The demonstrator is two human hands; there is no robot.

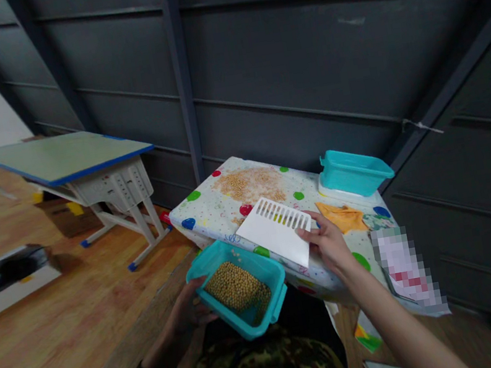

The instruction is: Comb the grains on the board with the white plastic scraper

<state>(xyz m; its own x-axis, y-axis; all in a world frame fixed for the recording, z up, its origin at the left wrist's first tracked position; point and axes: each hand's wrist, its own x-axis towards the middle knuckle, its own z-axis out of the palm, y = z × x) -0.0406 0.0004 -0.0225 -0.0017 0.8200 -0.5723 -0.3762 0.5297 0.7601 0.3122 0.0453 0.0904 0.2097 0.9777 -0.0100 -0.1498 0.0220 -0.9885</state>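
My left hand (189,309) grips the left rim of a turquoise plastic basin (273,277), held in front of my body at the table's near edge. Dry soybeans (234,286) lie heaped inside it. Between the thumb and fingers of my right hand (325,240) is a flat white plastic panel (278,238) with a row of slots along its far side. It is held over the near part of the table. Behind the panel, more soybeans (236,184) are spread on the tabletop among pale crumbs (267,177).
A spotted cloth covers the table (197,208). At its right stand a second turquoise basin (356,171) and an orange cloth (340,215). A dark panelled wall (280,109) rises behind. To the left are a green-topped desk (66,154) and an open box (13,286) on the floor.
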